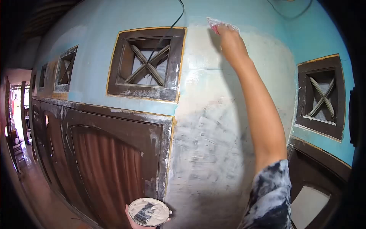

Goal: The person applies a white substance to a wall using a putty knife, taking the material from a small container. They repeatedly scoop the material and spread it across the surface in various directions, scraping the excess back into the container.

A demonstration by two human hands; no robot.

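The right hand (230, 34), raised high, was closed around a flat spreader (212, 22), its whitish blade against the wall (213, 152) just beyond the fingers. The left hand (130, 220), far below, cupped a round dish (130, 209) from beneath, with pale paste (161, 214) inside it. The spreader seemed light, its blade probably thin and a little springy, best held by the reddish part near the fingers. The dish looked heavier and its paste soft, so it called for level support underneath, clear of the smeared rim.
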